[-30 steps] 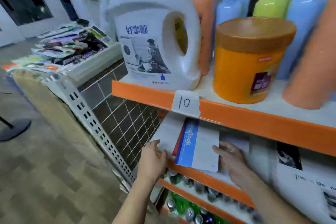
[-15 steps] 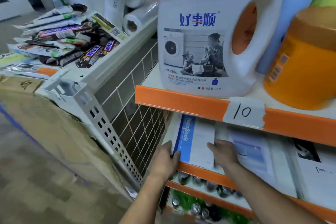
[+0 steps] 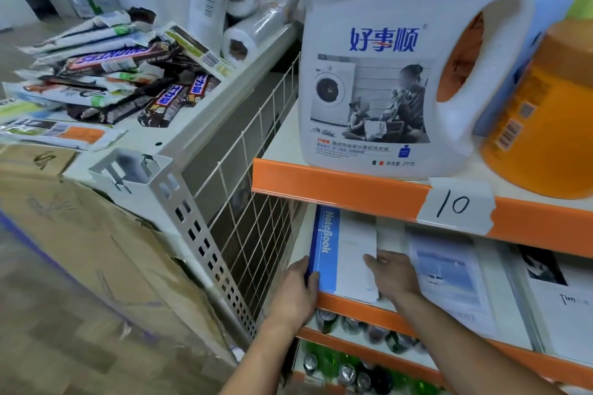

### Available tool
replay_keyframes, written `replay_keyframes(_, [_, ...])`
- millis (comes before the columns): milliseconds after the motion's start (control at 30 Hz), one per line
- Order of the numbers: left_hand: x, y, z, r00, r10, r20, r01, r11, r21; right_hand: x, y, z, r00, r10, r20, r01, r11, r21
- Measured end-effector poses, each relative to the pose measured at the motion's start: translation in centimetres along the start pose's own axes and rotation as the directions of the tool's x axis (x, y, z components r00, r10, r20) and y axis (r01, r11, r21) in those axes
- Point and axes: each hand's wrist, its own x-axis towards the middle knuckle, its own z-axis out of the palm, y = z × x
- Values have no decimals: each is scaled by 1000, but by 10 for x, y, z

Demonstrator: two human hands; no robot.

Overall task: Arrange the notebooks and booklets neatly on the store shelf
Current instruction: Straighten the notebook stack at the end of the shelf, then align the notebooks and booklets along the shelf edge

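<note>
Orange-edged shelving (image 3: 337,192): below-left of the 10 tag (image 3: 455,205), the notebook (image 3: 343,253) lies flat. Your left hand (image 3: 296,293) pinches its spine; your right hand (image 3: 393,276) presses the cover, fingers together. It is probably light, floppy and slick, so hold both side edges.

White detergent jug (image 3: 398,67) beside orange tub (image 3: 545,125)

Bare forearms (image 3: 449,341), bare left hand (image 3: 296,293), right hand (image 3: 393,276)
</note>
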Motion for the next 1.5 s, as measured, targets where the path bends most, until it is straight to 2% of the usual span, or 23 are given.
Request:
replay_keyframes(133, [2, 5, -4, 1000, 19, 3, -19, 999, 49, -8, -4, -10, 1000, -6, 25, 6, 1000, 14])
replay_keyframes(300, [8, 22, -10, 988, 135, -73, -119, 973, 200, -30, -9, -34, 992, -126, 15, 126, 992, 6])
replay_keyframes(400, [9, 44, -6, 978, 204, -49, -184, 946, 265, -38, 1, -49, 979, -194, 69, 202, 970, -135])
replay_keyframes(500, [3, 69, 8, 947, 320, -3, -302, 897, 324, -42, 18, -72, 965, -253, 67, 259, 889, -378])
replay_keyframes(567, [-2, 86, 21, 927, 374, 31, -360, 864, 352, -42, 31, -90, 963, -262, 71, 263, 843, -469])
replay_keyframes(833, [-32, 176, 97, 827, 538, 163, -558, 754, 346, -69, 94, -194, 972, -216, -91, 136, 836, -532])
replay_keyframes(1033, [-85, 257, 176, 748, 618, 243, -662, 669, 339, -115, 163, -292, 955, -178, -238, 29, 854, -520])
replay_keyframes(1233, [-147, 317, 267, 685, 639, 351, -728, 616, 300, -168, 246, -379, 940, -95, -328, -61, 898, -435])
replay_keyframes(1500, [-213, 371, 353, 614, 633, 471, -782, 570, 254, -217, 339, -444, 921, 22, -389, -156, 936, -315])
